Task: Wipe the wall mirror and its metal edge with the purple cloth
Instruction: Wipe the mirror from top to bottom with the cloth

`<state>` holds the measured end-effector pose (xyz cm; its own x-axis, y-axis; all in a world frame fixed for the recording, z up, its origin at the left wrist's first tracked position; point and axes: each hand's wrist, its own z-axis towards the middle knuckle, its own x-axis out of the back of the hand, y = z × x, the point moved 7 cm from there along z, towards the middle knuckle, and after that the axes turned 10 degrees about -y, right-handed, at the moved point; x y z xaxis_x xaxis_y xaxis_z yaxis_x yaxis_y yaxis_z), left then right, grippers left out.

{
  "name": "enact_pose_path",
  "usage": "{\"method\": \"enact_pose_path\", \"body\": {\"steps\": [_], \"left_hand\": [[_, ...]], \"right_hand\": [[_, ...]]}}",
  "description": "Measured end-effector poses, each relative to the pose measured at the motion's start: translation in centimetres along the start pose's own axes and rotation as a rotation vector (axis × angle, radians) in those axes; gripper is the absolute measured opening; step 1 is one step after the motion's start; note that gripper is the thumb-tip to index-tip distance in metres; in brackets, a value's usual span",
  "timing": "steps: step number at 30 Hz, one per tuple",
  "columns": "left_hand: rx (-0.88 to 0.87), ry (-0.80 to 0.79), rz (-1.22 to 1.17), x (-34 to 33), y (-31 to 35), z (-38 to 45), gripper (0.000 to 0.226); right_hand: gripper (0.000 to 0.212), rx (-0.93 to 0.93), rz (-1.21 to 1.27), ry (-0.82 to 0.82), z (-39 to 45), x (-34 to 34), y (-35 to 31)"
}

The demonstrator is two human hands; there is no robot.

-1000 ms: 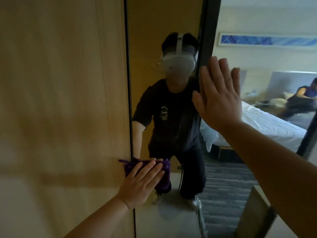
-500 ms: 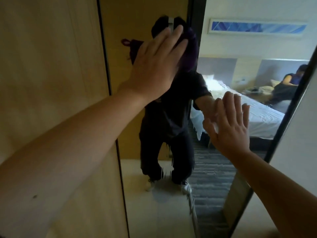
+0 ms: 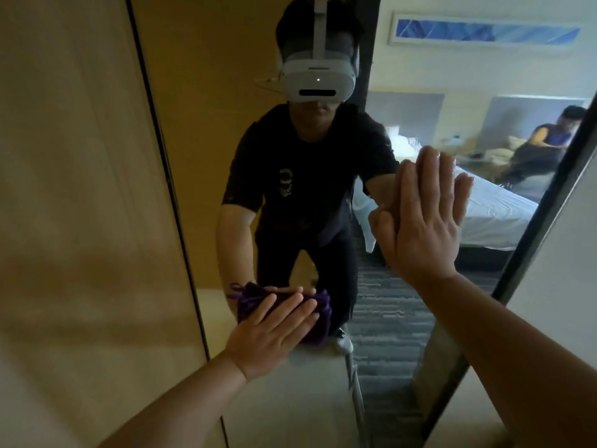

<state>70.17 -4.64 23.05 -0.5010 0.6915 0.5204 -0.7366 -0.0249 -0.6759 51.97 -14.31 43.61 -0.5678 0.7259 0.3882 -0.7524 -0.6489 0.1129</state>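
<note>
The tall wall mirror [image 3: 290, 399] fills the middle of the view, with a thin dark metal edge [image 3: 168, 176] on its left and another [image 3: 529, 227] on its right. My left hand [image 3: 271, 334] lies flat on the bunched purple cloth [image 3: 318, 321] and presses it against the lower glass, a short way right of the left edge. My right hand [image 3: 423, 221] rests flat on the glass higher up, fingers spread and pointing up, holding nothing.
A wood-grain wall panel [image 3: 80, 221] stands left of the mirror and a pale wall [image 3: 555, 286] right of it. The glass reflects a person wearing a white headset, a white bed and another person seated at the back.
My left hand has swept the cloth from high on the glass down to the lower part of the mirror. My right hand has stayed flat on the glass.
</note>
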Motion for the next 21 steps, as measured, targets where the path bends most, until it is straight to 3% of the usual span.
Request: {"method": "enact_pose_path", "body": {"steps": [6,13,17,21], "left_hand": [[0.042,0.081,-0.236,4.2,-2.3,2.4,0.034],[0.300,0.364,-0.382,15.0,-12.3,14.8,0.037],[0.365,0.507,-0.256,20.6,-17.3,22.0,0.050],[0.276,0.354,-0.154,20.4,-16.9,25.2,0.048]], "right_hand": [[0.067,0.024,0.007,-0.093,0.1,0.9,0.1],[0.062,0.022,0.083,-0.220,-0.4,4.0,3.1],[0.062,-0.009,0.030,-0.238,-0.3,4.4,5.5],[0.066,0.061,0.012,-0.201,-0.5,3.9,6.1]]}}
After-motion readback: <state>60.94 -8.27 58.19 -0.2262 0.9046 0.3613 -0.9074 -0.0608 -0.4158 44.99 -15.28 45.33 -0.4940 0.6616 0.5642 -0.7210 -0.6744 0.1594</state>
